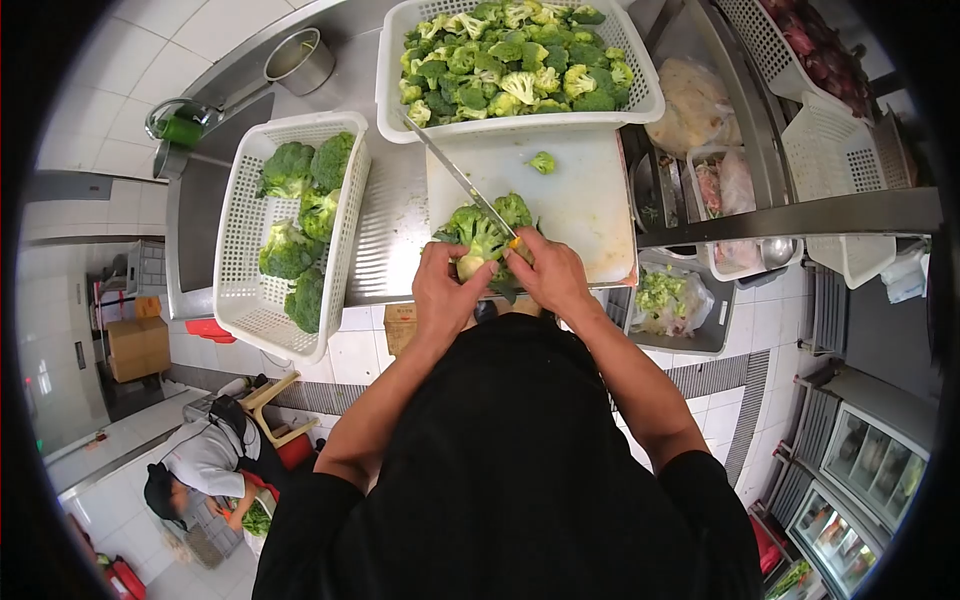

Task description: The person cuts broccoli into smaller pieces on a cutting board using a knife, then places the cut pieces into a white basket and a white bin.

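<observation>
My left hand [447, 290] is closed on the left side of a broccoli head [475, 232], which is held over the front edge of a white cutting board [590, 210]. My right hand [548, 272] is closed around the handle of a knife [458, 176], whose yellow-orange end shows by the fingers. The long blade points up and left across the broccoli. Fingers of the right hand also touch the broccoli's right side. A small cut floret [542, 162] lies farther back on the board.
Behind the board is a white basket [390, 70] full of cut florets. At left, another white basket [228, 270] holds several whole broccoli heads. A metal pot [300, 66] stands at the back left. A grey bin [712, 340] with trimmings is at right. Another person [210, 455] works at lower left.
</observation>
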Motion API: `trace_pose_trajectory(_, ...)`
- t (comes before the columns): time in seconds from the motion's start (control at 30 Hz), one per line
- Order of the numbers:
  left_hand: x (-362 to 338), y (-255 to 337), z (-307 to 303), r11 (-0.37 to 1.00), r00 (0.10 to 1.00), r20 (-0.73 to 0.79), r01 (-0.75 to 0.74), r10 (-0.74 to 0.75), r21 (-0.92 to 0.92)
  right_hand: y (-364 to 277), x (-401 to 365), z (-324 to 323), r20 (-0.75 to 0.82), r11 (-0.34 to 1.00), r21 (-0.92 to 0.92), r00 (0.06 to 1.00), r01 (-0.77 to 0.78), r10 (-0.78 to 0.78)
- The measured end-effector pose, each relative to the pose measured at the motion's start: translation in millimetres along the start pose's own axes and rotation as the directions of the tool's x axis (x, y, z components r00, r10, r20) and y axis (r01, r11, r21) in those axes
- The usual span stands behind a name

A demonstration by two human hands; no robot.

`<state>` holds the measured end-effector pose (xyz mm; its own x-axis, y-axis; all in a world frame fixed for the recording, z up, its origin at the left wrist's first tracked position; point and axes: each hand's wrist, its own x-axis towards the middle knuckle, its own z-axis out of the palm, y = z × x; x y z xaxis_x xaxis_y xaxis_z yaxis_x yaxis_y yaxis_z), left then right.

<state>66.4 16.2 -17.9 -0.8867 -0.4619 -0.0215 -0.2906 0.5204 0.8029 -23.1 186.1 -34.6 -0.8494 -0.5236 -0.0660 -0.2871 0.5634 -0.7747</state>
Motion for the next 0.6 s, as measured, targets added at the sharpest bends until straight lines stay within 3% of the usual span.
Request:
trace_pose_trajectory(0.13,1,-4,-2,0.995,0.999,-0.023,0.021,-0.024,-0.093,1,0,-1,-0.088,0.997,0.072,0.996,-0.019,0.025)
trace_pose_trajectory(0.2,4,-4,-4,0.986,0.999,-0.014,0.037,-0.040,-0.162,3,5,-9,-0.086,0.992,0.050,0.989,-0.120,0.124)
trace_pose_trajectory(0.27,8,-1,-11,0.973,0.973,-0.011,-0.229,0.229,0.009,24,4,-4,-0.152,0.997,0.036,0.986,-0.063,0.068)
trace_pose_trajectory(0.37,11,3,-13,0.949,0.950,0.041,-0.312,0.311,0.035,28,0,-5,-0.089,0.993,0.058,0.990,-0.102,0.107)
trace_pose_trajectory(0.6,13,3,-9,0.925,0.925,0.079,-0.376,0.372,0.049,-3,-6,-8,-0.176,0.986,0.119,0.980,0.118,-0.096)
